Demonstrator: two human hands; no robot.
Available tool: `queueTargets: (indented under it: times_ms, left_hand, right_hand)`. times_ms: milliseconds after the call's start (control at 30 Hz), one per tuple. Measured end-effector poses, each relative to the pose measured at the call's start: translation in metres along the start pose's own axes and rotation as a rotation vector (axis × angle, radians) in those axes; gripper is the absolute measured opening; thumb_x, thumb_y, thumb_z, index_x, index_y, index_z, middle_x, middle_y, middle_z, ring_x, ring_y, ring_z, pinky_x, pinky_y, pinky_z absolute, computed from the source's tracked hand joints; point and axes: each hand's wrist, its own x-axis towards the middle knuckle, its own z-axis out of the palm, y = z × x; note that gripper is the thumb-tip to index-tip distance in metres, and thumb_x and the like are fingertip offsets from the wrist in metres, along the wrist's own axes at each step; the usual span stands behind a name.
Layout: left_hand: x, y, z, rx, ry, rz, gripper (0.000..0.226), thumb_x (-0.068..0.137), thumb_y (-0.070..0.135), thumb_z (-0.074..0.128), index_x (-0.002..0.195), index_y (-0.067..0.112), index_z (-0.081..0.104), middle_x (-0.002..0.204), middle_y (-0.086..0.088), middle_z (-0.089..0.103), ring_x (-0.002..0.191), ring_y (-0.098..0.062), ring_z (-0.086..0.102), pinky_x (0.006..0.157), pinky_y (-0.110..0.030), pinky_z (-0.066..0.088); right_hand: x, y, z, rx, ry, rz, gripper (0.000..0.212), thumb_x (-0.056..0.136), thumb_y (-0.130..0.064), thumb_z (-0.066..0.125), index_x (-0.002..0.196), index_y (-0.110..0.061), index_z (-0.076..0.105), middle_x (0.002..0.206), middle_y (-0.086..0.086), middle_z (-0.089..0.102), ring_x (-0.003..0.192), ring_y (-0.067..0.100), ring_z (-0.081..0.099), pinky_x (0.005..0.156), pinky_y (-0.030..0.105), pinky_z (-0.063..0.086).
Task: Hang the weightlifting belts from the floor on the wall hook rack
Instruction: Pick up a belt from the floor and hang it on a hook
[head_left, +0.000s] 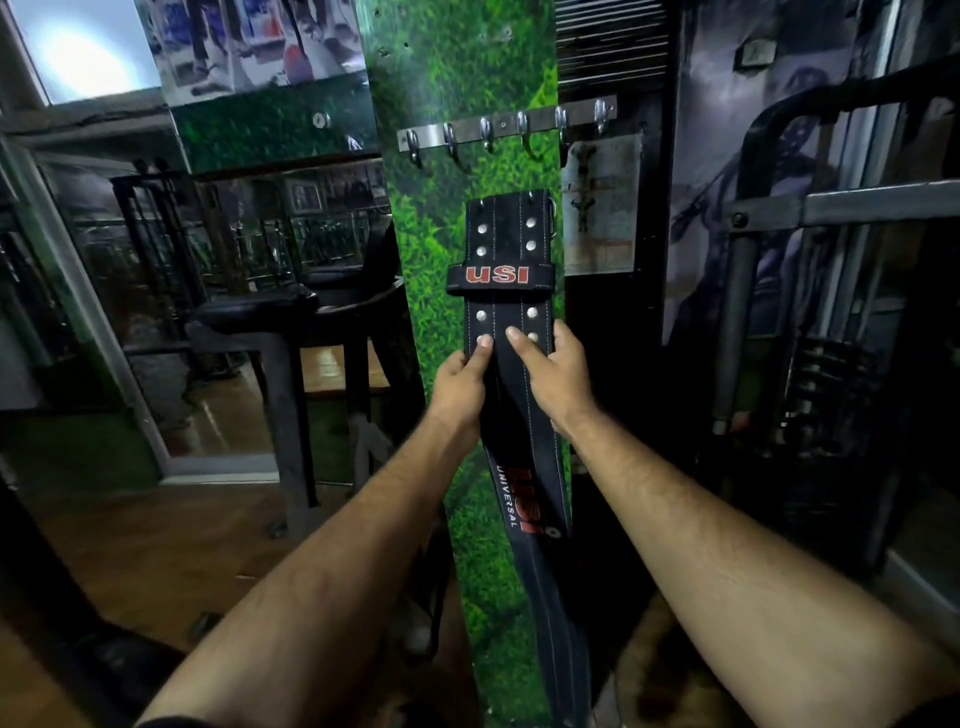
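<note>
A black weightlifting belt (505, 244) with red "USI" lettering and silver rivets is held upright in front of a green grass-patterned pillar (452, 78). My left hand (460, 382) grips its left edge, thumb on the front. On the other edge my right hand (556, 371) holds it the same way. The buckle end points up, its top a short way below the steel hook rack (504, 127), whose several hooks carry nothing. The belt's tail hangs down between my forearms.
A padded gym bench on a dark frame (291, 322) stands to the left over a wooden floor. A black weight machine (810, 291) fills the right side. A poster (600, 208) hangs beside the pillar, just right of the belt.
</note>
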Motion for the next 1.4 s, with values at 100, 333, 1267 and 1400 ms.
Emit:
queueTargets:
  times_ms: [100,333,1267,1400]
  left_hand:
    - [0.010,0.015,0.014,-0.062,0.063,0.079,0.043,0.098,0.027,0.059,0.120,-0.010,0.057,0.111,-0.023,0.071,0.101,-0.036,0.070,0.091,-0.046,0.057]
    - [0.037,0.066,0.019,-0.053,0.290,0.199,0.029,0.092,0.038,0.065,0.074,0.018,0.054,0.088,-0.014,0.064,0.084,-0.024,0.059,0.077,-0.040,0.052]
    - [0.039,0.078,0.002,0.276,0.176,0.121,0.082,0.067,0.058,0.078,0.127,0.007,0.056,0.111,-0.011,0.074,0.091,-0.029,0.074,0.079,-0.048,0.061]
    - [0.026,0.080,-0.004,0.178,0.184,0.114,0.019,0.091,0.028,0.069,0.098,0.011,0.063,0.095,-0.011,0.077,0.084,-0.029,0.074,0.077,-0.046,0.061]
  right_hand:
    - [-0.007,-0.007,-0.003,-0.231,0.087,-0.116,0.021,0.086,-0.037,0.074,0.095,-0.020,0.067,0.086,-0.011,0.073,0.078,-0.005,0.068,0.073,0.018,0.055]
    - [-0.034,0.029,-0.009,-0.451,-0.112,0.084,0.068,0.059,-0.073,0.074,0.090,-0.012,0.075,0.082,-0.003,0.077,0.074,0.016,0.074,0.065,0.042,0.061]
    - [-0.070,0.044,-0.037,-0.573,-0.626,0.514,0.033,0.074,-0.030,0.087,0.099,-0.014,0.074,0.093,0.001,0.076,0.082,0.018,0.072,0.071,0.025,0.061]
    - [-0.055,0.048,-0.046,-0.704,-0.700,0.606,0.067,0.070,-0.045,0.088,0.119,-0.005,0.067,0.113,0.011,0.073,0.095,0.024,0.073,0.087,0.039,0.061]
